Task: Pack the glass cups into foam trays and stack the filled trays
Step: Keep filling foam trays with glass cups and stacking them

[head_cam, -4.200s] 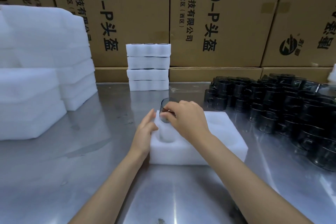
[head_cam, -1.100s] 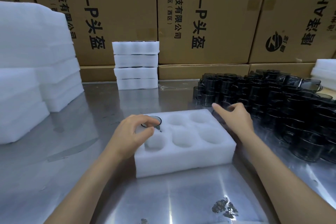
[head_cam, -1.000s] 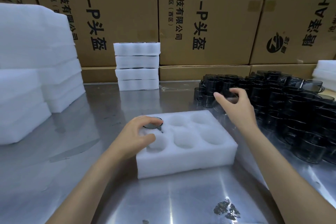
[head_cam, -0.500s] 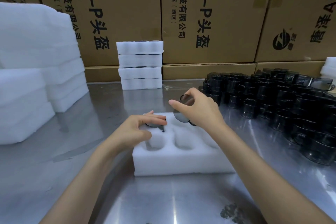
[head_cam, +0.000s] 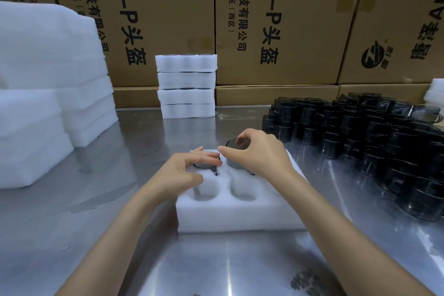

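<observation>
right hand (head_cam: 262,154) lowered, cup (head_cam: 236,151) entering tray (head_cam: 240,216)

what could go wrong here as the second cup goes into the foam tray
1. The right hand grips a dark glass cup still standing proud of its pocket; entering tilted, it could jam or tear the foam tray.
2. The seated cup under the left hand sits in the adjoining pocket, so glass could knock glass.
3. The loose cups crowd the right forearm; a wide pull-back might topple some.
</observation>
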A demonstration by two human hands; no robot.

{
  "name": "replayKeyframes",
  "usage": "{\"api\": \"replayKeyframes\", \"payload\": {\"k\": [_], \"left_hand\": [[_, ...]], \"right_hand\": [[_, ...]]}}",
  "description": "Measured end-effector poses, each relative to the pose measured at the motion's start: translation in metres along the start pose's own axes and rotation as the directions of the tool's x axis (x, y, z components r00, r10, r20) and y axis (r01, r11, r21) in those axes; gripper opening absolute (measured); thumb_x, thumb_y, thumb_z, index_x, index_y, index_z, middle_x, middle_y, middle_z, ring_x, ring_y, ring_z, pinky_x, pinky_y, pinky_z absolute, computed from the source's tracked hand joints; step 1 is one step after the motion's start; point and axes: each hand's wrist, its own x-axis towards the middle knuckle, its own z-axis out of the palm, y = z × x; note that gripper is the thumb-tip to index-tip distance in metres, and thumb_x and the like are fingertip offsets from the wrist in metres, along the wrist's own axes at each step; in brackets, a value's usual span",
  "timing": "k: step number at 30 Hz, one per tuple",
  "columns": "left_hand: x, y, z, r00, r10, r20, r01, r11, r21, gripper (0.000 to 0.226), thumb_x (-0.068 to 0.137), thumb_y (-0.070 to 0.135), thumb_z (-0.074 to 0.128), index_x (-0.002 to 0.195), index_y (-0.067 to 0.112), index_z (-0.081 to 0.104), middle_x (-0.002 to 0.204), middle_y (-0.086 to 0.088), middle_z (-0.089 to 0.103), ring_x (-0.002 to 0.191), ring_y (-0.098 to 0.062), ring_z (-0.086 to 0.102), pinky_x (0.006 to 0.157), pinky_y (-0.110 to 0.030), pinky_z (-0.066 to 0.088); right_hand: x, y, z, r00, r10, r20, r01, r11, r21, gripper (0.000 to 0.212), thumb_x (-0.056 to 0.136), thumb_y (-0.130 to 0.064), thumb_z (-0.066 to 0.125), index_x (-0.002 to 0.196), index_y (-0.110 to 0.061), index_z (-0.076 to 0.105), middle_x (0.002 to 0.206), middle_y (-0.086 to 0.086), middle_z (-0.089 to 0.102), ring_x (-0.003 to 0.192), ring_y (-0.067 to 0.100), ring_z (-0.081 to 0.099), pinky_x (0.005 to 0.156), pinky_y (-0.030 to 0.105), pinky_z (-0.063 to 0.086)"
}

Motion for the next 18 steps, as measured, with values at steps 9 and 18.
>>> {"api": "replayKeyframes", "payload": {"k": [9,18], "left_hand": [[-0.003,0.017,0.003,1.0,-0.003,0.011,0.002,0.996,0.086,0.052,0.063,0.026,0.045,0.109,0.039,0.065,0.125,0.024,0.055,0.13,0.013,0.03,0.087,-0.004,0.03],[-0.008,0.037,0.015,0.979,0.19,0.077,-0.205,0.896,0.395,0.063,0.085,0.037,0.03,0.143,0.043,0.007,0.15,0.032,-0.003,0.136,0.018,-0.007,0.112,-0.012,-0.002]], "right_hand": [[-0.004,0.015,-0.005,0.995,-0.065,0.072,0.058,0.994,0.094,0.067,0.083,-0.077,0.031,0.13,-0.036,0.053,0.128,-0.015,0.059,0.12,0.017,0.052,0.093,0.034,0.043],[-0.018,0.043,-0.018,0.929,-0.317,0.193,0.311,0.949,0.062,0.048,0.101,-0.041,0.023,0.149,-0.038,0.016,0.152,-0.031,0.009,0.14,-0.008,0.003,0.116,0.029,0.007]]}}
